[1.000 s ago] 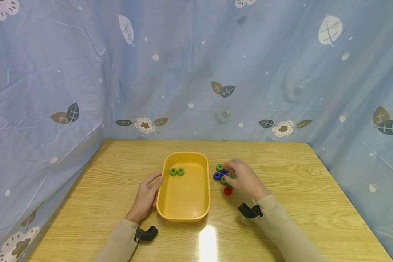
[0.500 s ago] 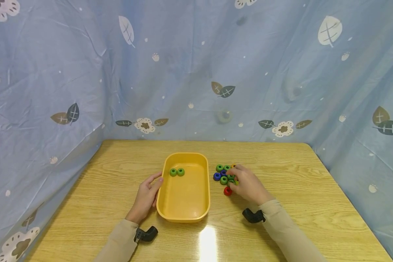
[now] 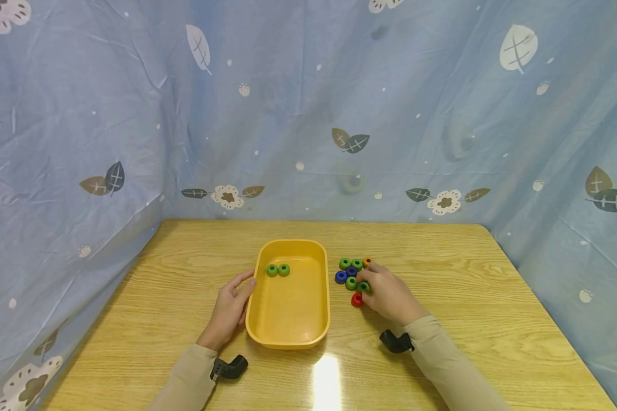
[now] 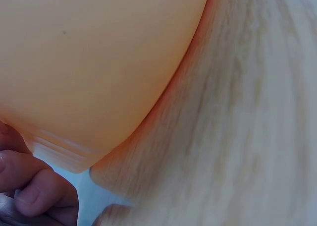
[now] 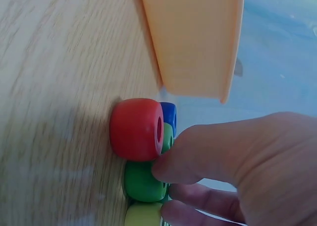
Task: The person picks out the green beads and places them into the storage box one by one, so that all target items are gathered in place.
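Observation:
My left hand (image 3: pixel 227 313) holds the left side of a yellow plastic tray (image 3: pixel 288 340), its thumb at the rim. Curled fingers (image 4: pixel 42 189) show beside the tray wall (image 4: pixel 99 72) in the left wrist view. Two green beads (image 3: pixel 277 270) sit inside, near the far left corner. To the right of the tray, my right hand (image 3: pixel 391 294) pinches a dark green bead (image 3: pixel 363 287) between thumb and finger, low at the table. A red bead (image 5: pixel 136 129) lies beside the thumb, and a yellow bead (image 5: pixel 143 214) lies beyond the green one. The fingers partly hide the cluster.
Several blue and green beads, among them a blue bead (image 3: pixel 341 277) and a green bead (image 3: pixel 345 264), lie close together by the tray. An orange bead (image 3: pixel 367 262) sits at their far right. The wooden table (image 3: pixel 442 274) meets a patterned blue curtain (image 3: pixel 308 114) behind.
My right hand has shifted right and nearer over the cluster, uncovering green beads and the orange bead. Its thumb and finger have closed around the dark green bead. The left hand and tray stay put.

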Demonstrator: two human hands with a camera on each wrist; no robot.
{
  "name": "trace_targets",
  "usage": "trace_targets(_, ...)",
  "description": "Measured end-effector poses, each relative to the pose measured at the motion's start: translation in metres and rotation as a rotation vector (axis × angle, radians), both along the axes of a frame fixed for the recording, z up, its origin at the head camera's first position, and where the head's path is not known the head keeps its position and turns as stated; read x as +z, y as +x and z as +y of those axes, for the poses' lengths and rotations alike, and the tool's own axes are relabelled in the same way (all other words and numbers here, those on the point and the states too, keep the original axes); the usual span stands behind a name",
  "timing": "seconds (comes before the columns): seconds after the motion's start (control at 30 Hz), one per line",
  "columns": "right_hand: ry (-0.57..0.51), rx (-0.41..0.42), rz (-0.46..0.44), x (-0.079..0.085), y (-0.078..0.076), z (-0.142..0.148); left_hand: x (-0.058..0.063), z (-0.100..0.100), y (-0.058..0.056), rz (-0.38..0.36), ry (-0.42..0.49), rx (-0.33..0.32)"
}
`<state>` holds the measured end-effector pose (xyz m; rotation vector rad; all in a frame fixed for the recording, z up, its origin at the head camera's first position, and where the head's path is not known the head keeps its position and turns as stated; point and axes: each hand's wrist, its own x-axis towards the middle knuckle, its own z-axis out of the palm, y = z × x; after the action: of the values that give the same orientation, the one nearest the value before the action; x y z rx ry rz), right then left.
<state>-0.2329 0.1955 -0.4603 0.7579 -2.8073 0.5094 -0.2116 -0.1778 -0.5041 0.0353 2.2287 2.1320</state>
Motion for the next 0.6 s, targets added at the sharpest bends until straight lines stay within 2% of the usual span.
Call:
trace_targets(0.37, 0.045, 0.014, 0.042, -0.0006, 0.0042, -0.0006, 0.0004, 0.0007, 0.0001, 0.005, 0.009, -0.006)
trace_targets(0.6, 0.052, 0.019, 0.027, -0.0005, 0.0067, -0.0020, -0.0017, 0.0000, -0.0003, 0.010, 0.010, -0.006)
